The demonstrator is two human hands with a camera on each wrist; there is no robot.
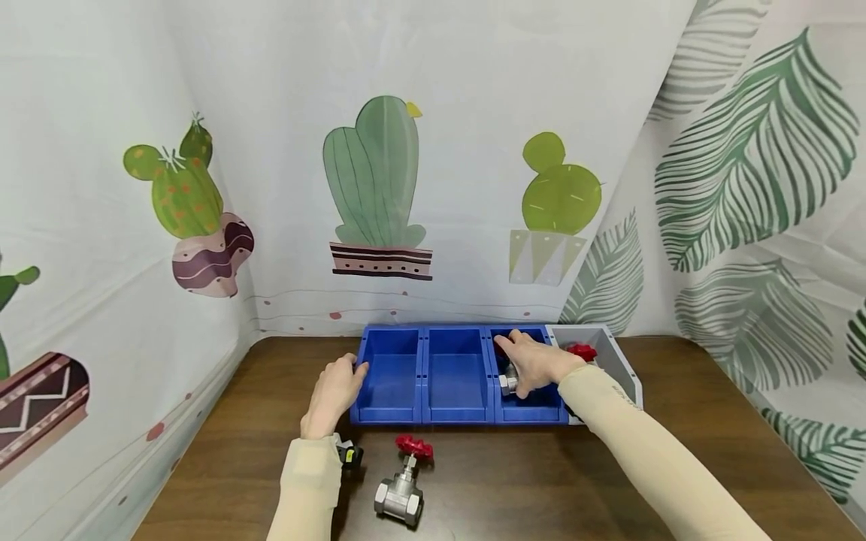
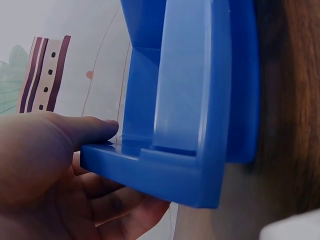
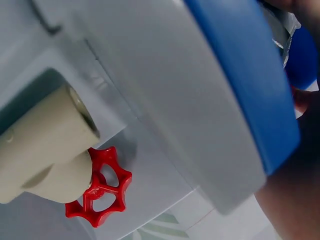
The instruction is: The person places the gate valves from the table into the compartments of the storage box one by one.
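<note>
- Head view: the surface (image 1: 541, 481) is extended in front of the bin row (image 1: 458, 415) and past both its ends, while the printed cloth (image 1: 460, 300) is hung close behind it.
- Head view: the left hand (image 1: 334, 391) is placed at the row's left end, with the leftmost blue bin (image 1: 390, 415) gripped by its outer wall; the right forearm is slanted across the row's right end, over the grey bin (image 1: 629, 367).
- Head view: a metal valve (image 1: 508, 382) is grasped by the right hand (image 1: 531, 362), back upward, inside the row's third blue bin; a red-wheeled valve (image 1: 399, 497) is laid in front of the row.
- Left wrist view: the row's end wall is pinched, thumb at the rim and fingers bent along the outside.
- Right wrist view: a beige valve (image 3: 55, 145) with a red handwheel (image 3: 102, 187) is contained in the row's grey bin; the right hand is mostly hidden by the bin walls.
</note>
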